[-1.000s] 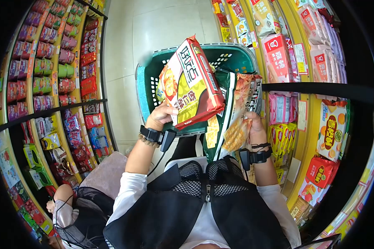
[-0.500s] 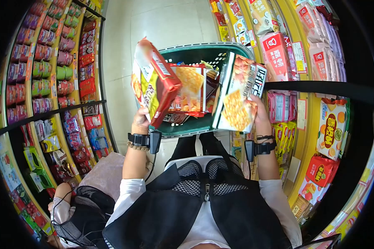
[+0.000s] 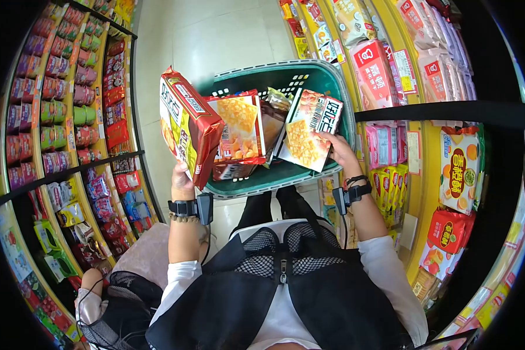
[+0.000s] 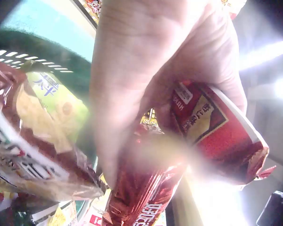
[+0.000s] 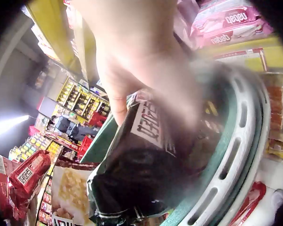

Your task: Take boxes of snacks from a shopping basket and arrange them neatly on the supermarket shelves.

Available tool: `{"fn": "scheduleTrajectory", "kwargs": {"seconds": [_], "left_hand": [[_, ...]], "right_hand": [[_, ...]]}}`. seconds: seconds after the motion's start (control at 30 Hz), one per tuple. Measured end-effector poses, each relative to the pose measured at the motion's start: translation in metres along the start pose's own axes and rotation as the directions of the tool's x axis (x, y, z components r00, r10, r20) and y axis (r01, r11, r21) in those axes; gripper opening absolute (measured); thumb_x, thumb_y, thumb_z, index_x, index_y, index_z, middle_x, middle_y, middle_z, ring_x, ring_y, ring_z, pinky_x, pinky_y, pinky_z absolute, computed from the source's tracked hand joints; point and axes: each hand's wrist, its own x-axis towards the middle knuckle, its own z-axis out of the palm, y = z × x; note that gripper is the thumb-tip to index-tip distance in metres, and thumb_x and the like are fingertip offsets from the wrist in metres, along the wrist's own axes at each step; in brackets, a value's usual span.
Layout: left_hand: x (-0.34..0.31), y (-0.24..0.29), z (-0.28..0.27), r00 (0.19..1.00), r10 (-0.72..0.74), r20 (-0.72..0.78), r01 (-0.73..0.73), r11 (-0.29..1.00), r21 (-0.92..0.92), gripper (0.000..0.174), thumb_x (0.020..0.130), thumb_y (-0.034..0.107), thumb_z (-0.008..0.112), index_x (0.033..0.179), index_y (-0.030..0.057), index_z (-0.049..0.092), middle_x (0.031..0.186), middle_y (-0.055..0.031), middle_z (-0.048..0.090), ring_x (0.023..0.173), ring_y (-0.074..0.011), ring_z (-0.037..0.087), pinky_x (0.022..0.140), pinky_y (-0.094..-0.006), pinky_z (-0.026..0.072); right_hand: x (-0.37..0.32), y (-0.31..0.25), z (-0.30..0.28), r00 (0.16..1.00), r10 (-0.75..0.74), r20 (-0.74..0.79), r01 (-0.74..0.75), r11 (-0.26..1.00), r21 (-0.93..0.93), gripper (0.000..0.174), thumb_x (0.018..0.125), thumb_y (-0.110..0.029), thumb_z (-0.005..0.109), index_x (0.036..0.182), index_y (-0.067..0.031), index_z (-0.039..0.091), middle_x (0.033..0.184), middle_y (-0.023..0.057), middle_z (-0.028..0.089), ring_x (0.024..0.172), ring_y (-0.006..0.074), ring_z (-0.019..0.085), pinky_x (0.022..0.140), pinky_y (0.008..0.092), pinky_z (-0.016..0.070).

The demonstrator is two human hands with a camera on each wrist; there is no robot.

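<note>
In the head view my left hand (image 3: pixel 182 177) grips the near end of a red, white and yellow biscuit pack (image 3: pixel 186 119), tilted over the left side of a green shopping basket (image 3: pixel 326 79). The left wrist view has that hand (image 4: pixel 165 52) with thumb and fingers around the red wrapper (image 4: pixel 212 127). My right hand (image 3: pixel 339 150) holds a white biscuit pack with dark-green sides (image 3: pixel 309 129) by its right edge, inside the basket on the right. Seen from the right wrist, this hand (image 5: pixel 141 56) covers one end of the dark pack (image 5: pixel 137 160).
Between the two held packs lies a red pack with a cracker picture (image 3: pixel 239 125), along with other bags in the basket. Shelves of packaged biscuits (image 3: pixel 379 73) rise on the right, shelves of small cups (image 3: pixel 55 114) on the left. Another person's arm (image 3: pixel 91 283) shows at lower left.
The red pack has moved left from over the basket's middle, uncovering the packs inside. The dark-green pack has gone from in front of my body into the basket's right side.
</note>
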Motion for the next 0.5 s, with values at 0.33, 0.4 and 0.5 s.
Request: {"fn": "scheduleTrajectory", "kwargs": {"seconds": [0.33,0.4,0.5], "left_hand": [[-0.006,-0.008,0.016,1.0,-0.002,-0.019,0.002,1.0,0.031,0.06,0.062,0.008,0.064,0.117,-0.0007,0.042,0.107,-0.0131,0.056,0.095,-0.0267,0.057,0.087,-0.039,0.0459],[-0.009,-0.009,-0.005,0.999,0.026,-0.044,-0.022,0.995,0.097,0.074,0.061,0.016,0.067,0.125,0.0025,0.033,0.121,-0.0153,0.045,0.108,-0.0327,0.047,0.088,-0.0507,0.0421],[-0.014,-0.008,0.011,1.0,-0.026,0.015,0.025,0.995,0.099,0.074,0.061,0.017,0.066,0.125,0.0023,0.033,0.121,-0.0141,0.045,0.109,-0.0331,0.046,0.088,-0.0518,0.0413]], "right_hand": [[0.021,0.016,-0.013,0.996,-0.078,-0.041,0.066,0.966,-0.251,0.049,0.073,-0.032,0.064,0.108,0.0006,0.054,0.098,0.0119,0.061,0.089,0.0183,0.06,0.071,0.0275,0.0468],[0.007,0.016,-0.016,0.852,-0.49,-0.185,0.21,0.643,-0.736,0.046,0.069,-0.032,0.067,0.097,0.0026,0.057,0.087,0.0185,0.061,0.077,0.0227,0.061,0.069,0.0298,0.0462],[-0.065,-0.01,0.011,0.615,-0.748,-0.248,0.338,0.534,-0.775,0.035,0.074,-0.026,0.063,0.092,0.0033,0.057,0.081,0.0132,0.061,0.069,0.018,0.06,0.062,0.0276,0.0456]]}}
